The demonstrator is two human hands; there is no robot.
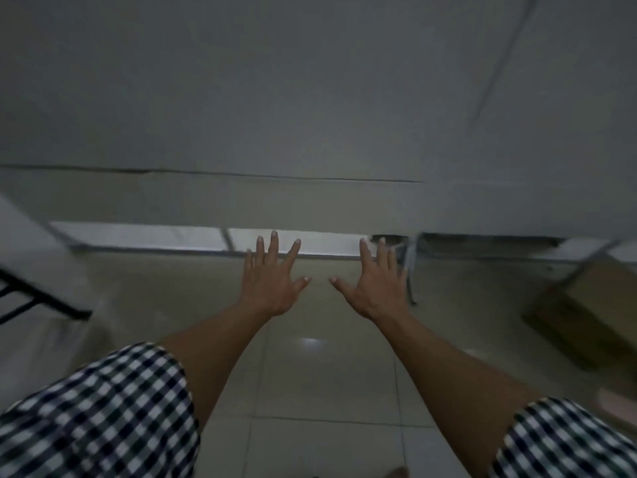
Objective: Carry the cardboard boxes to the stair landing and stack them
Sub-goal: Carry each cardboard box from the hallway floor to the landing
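My left hand (272, 277) and my right hand (374, 281) are stretched out in front of me, palms down, fingers spread, holding nothing. They hover side by side over the pale tiled floor (331, 374). A brown cardboard box (586, 315) lies tilted on the floor at the right edge, well to the right of my right hand and apart from it. The picture is dim and blurred.
A grey wall (310, 98) rises straight ahead with a bright baseboard strip (172, 238) at its foot. A black railing (38, 294) slants in at the left edge. Thin metal legs (410, 270) stand by the wall, just right of my right hand.
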